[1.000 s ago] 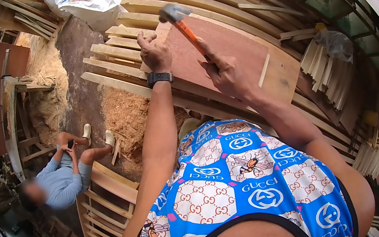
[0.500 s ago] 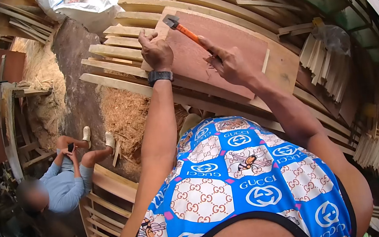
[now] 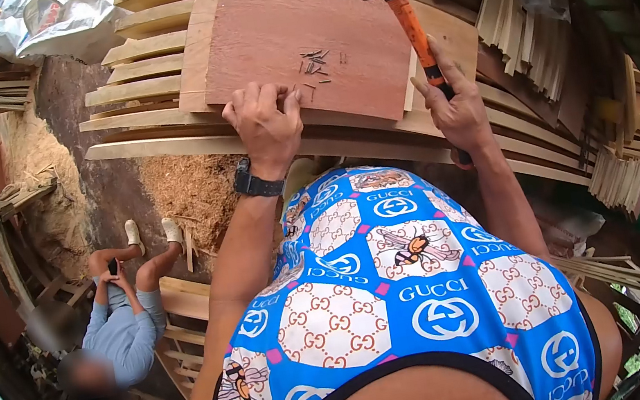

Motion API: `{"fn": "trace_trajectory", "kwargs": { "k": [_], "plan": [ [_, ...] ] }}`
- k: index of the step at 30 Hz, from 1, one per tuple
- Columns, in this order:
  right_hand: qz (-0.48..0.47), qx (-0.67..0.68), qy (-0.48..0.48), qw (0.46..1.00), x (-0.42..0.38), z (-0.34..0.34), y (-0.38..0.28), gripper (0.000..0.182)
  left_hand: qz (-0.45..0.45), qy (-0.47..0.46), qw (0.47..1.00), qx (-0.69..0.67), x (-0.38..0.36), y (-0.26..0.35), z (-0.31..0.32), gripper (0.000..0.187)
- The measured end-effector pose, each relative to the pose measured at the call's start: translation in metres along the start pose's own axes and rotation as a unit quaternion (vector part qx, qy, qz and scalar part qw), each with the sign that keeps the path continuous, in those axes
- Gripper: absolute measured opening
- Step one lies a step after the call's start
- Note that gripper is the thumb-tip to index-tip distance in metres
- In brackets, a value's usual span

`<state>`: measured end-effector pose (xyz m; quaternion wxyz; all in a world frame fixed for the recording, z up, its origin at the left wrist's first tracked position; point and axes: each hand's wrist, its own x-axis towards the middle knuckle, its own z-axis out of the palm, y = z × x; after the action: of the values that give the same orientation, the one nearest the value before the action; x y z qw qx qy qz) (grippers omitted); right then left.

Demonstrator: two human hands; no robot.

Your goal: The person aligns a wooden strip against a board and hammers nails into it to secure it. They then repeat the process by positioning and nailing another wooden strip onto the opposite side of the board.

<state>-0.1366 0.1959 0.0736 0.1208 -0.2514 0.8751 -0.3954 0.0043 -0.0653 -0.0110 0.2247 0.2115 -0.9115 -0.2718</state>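
Observation:
A claw hammer (image 3: 412,29) with a dark steel head and an orange and black handle is in my right hand (image 3: 457,109). Its head points up and away from me, above the right part of a reddish board (image 3: 302,25). My left hand (image 3: 267,121), wearing a black watch, is at the board's near edge with fingers curled and pressed together; what they pinch, if anything, is hidden. Just beyond those fingertips, a small loose pile of nails (image 3: 313,62) lies on the board. A few single nails are scattered beside it.
Long wooden slats (image 3: 139,70) lie under the board. Sawdust (image 3: 182,191) covers the ground at left, where a seated person (image 3: 122,312) holds a phone. A stack of wood strips (image 3: 518,29) stands at right, and a white sack (image 3: 54,24) at the upper left.
The hammer has swung upright and right, away from the board's middle. My left hand has come down to the near edge, its fingers now curled. The nail pile is now uncovered.

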Motion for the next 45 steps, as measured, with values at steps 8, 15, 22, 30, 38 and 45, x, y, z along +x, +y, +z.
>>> {"fn": "trace_trajectory", "kwargs": {
  "k": [8,15,22,30,38,45],
  "plan": [
    [0.027,0.076,-0.015,0.997,-0.008,0.002,0.014,0.070,0.013,-0.064,0.998,0.027,0.013,-0.050,-0.010,0.013],
    [0.070,0.083,-0.049,0.993,-0.006,0.004,0.015,0.073,-0.270,-0.043,0.814,-0.513,0.029,-0.054,-0.037,0.010],
    [0.054,0.139,-0.062,0.987,-0.016,0.025,0.016,0.075,-0.305,-0.153,0.747,-0.571,0.046,-0.060,-0.002,0.024],
    [0.050,0.164,-0.085,0.981,-0.018,0.028,-0.003,0.074,-0.252,-0.131,0.758,-0.587,0.093,-0.049,0.017,0.028],
    [0.040,0.157,-0.097,0.982,-0.008,0.026,-0.013,0.078,-0.162,-0.046,0.943,-0.288,0.131,-0.048,0.050,0.020],
    [0.049,0.159,-0.114,0.980,-0.005,0.030,-0.016,0.077,-0.087,-0.015,0.971,-0.222,0.134,-0.055,0.062,0.024]
  ]
}}
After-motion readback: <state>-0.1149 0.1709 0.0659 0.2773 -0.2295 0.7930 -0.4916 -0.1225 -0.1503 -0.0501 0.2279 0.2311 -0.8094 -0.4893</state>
